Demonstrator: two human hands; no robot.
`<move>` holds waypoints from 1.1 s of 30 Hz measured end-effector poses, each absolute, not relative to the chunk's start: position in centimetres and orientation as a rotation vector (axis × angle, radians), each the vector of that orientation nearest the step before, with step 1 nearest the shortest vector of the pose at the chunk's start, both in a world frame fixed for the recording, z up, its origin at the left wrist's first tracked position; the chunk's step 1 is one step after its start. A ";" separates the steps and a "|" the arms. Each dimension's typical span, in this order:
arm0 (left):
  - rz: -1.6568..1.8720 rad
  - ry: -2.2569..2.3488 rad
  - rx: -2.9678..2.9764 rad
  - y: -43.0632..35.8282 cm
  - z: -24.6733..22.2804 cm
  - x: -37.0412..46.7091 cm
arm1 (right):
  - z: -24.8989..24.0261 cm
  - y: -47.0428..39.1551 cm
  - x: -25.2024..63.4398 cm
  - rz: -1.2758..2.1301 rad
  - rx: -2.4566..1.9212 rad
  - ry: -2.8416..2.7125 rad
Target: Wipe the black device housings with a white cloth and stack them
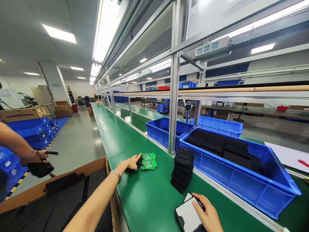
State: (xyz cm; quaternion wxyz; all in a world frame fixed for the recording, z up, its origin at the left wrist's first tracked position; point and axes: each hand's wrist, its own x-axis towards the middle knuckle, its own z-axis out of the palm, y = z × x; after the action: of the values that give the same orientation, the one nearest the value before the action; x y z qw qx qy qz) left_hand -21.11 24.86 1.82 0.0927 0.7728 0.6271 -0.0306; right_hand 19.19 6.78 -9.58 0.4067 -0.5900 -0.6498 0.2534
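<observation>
My left hand [132, 162] reaches across the green bench [145, 190] and touches the left side of a small stack of green circuit boards [148, 161]. Its fingers are bent, and what lies under them is partly hidden. Near the bottom edge, my right hand [206, 209] grips a flat black-edged case with a pale grey face [189, 215]; another such piece shows partly behind it. Between the boards and the blue bin stands a pile of black plastic housings [182, 169].
A blue bin [236, 175] of black parts stands at the right, beside another blue bin [158, 132] and a metal post [174, 80]. A cardboard box [91, 166] of black pieces sits lower left. Another person's arm [16, 141] holds a black object at the left.
</observation>
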 end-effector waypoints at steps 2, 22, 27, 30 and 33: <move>-0.076 1.893 2.297 24.7 1.0 -20.8 | -8.7 6.5 18.8 0.615 -1.478 -1.606; 0.714 1.107 1.061 5.6 6.2 -18.3 | -6.7 4.3 18.6 0.734 -1.334 -1.911; 0.502 0.693 0.808 2.1 7.8 -14.0 | -5.7 0.0 19.7 0.776 -1.254 -2.068; 0.352 0.604 0.780 2.1 8.3 -9.2 | -4.9 -2.9 20.9 0.770 -1.279 -2.090; 0.192 0.601 0.736 3.5 7.2 -3.1 | -4.3 -5.5 22.1 0.762 -1.348 -2.060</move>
State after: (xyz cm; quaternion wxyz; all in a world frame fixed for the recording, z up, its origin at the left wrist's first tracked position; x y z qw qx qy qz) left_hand -3.12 3.52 7.25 0.8849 0.3537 0.2887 0.0925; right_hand 22.10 -5.47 -4.35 0.2785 -0.5024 -0.7678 0.2838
